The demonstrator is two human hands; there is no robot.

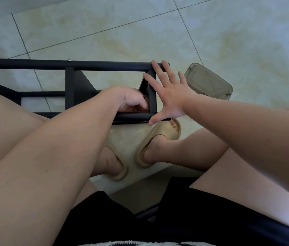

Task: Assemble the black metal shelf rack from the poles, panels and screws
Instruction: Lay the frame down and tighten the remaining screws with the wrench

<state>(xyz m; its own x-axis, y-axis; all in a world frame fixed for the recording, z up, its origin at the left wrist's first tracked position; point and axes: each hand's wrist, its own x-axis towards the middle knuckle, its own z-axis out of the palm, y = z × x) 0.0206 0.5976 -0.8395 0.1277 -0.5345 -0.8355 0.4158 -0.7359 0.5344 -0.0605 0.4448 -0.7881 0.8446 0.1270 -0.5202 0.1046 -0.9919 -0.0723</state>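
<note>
The black metal rack [69, 86] lies on its side on the tiled floor, its long poles running left to right. My right hand [168, 93] is spread flat with straight fingers against the rack's right end panel [152, 96], fingertips at the top pole [104, 65]. My left hand [127, 99] reaches inside the frame beside that panel with its fingers curled; what they hold is hidden. A small silver screw head [69, 60] shows on the top pole.
A tan plastic container lid [209, 82] lies on the floor just right of the rack. My feet in beige slippers [158, 144] sit below the rack's near pole [79, 115]. My bare knees frame both sides of the view.
</note>
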